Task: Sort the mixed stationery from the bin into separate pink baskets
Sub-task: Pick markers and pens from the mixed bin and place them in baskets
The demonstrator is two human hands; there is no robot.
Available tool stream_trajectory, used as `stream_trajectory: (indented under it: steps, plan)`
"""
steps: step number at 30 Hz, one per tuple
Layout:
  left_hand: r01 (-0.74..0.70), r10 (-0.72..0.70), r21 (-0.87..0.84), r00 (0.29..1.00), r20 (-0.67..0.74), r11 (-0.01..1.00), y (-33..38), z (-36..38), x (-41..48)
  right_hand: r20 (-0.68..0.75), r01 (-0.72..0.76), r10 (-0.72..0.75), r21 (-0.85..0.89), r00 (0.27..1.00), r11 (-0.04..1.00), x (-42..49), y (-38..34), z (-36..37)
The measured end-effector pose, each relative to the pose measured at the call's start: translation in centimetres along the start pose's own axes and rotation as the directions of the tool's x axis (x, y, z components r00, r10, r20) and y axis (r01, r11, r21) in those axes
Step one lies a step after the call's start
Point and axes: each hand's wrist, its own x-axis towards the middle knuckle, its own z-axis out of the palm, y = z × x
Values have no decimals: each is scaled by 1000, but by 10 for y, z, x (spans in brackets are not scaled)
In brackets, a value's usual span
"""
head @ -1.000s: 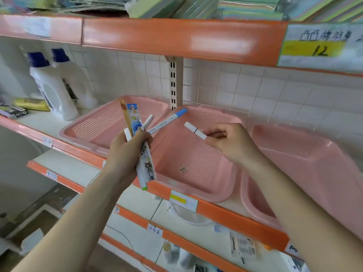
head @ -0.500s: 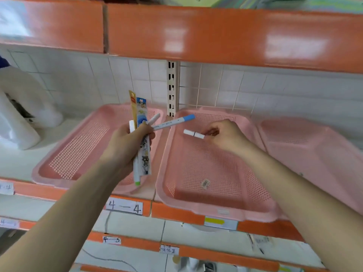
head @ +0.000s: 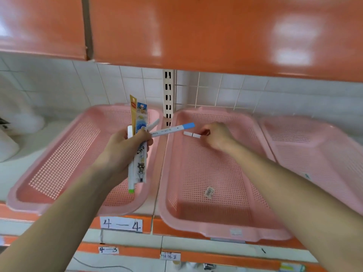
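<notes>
Three pink mesh baskets stand side by side on the shelf: the left basket (head: 59, 160), the middle basket (head: 216, 173) and the right basket (head: 318, 154). My left hand (head: 125, 148) grips a bundle of stationery (head: 139, 154) over the left basket: packaged pens with cartoon print, a green-tipped pen and a blue-capped pen (head: 172, 129) that points right. My right hand (head: 218, 136) pinches a short white pen (head: 192, 134) over the far part of the middle basket, near its left wall.
An orange shelf edge (head: 196, 36) hangs low overhead. A white upright rail (head: 168, 99) stands on the tiled wall between the left and middle baskets. White bottles (head: 11, 134) sit at far left. Shelf labels (head: 120, 224) line the front edge.
My head has moved closer and tilted down, so the baskets fill the view. My right hand carried the white pen further in over the middle basket. My left hand keeps its bundle.
</notes>
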Motion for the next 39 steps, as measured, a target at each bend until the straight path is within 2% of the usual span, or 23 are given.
stream_trajectory:
  steps: [6, 10, 20, 21, 23, 25, 27, 30, 33, 35, 37, 39]
  plan:
    - [5, -6, 38, 1000, 13, 999, -1, 11, 2, -52, 70, -84, -230, 995, 971, 4, 8, 9]
    - [-7, 5, 62, 999, 39, 998, -2, 17, 1, -127, 51, -86, -259, 988, 964, 5, 12, 10]
    - [-40, 37, 67, 998, 52, 997, -3, 19, 2, -178, -14, -31, -245, 984, 969, 5, 12, 15]
    - [-46, 44, 66, 998, 37, 997, -4, 20, 3, -170, -8, -27, -205, 985, 979, 6, 11, 14]
    - [-65, 66, 42, 998, -25, 997, -6, 23, 6, -117, 13, -7, 47, 993, 999, 7, 2, 7]
    - [-81, 77, -22, 990, -117, 997, -6, 30, 10, -3, 17, -17, 397, 1000, 917, 1, -14, -7]
    - [-85, 70, -90, 985, -158, 992, -6, 38, 12, 111, 6, -87, 586, 990, 810, -14, -28, -20]
    - [-86, 73, -121, 992, -108, 989, -10, 50, 12, 125, -4, -130, 735, 984, 678, -37, -43, -25]
    - [-95, 88, -109, 994, -71, 990, -13, 59, 10, 103, -50, -104, 906, 989, 419, -53, -51, -22]
    - [-90, 85, -78, 994, -67, 993, -15, 62, 10, 89, -64, -68, 949, 994, 309, -58, -54, -21]
    - [-76, 75, -37, 997, -28, 996, -15, 63, 9, 80, -73, -17, 965, 997, 252, -60, -54, -22]
    - [-78, 78, -5, 996, 37, 997, -15, 64, 7, 74, -77, 19, 963, 997, 258, -59, -52, -24]
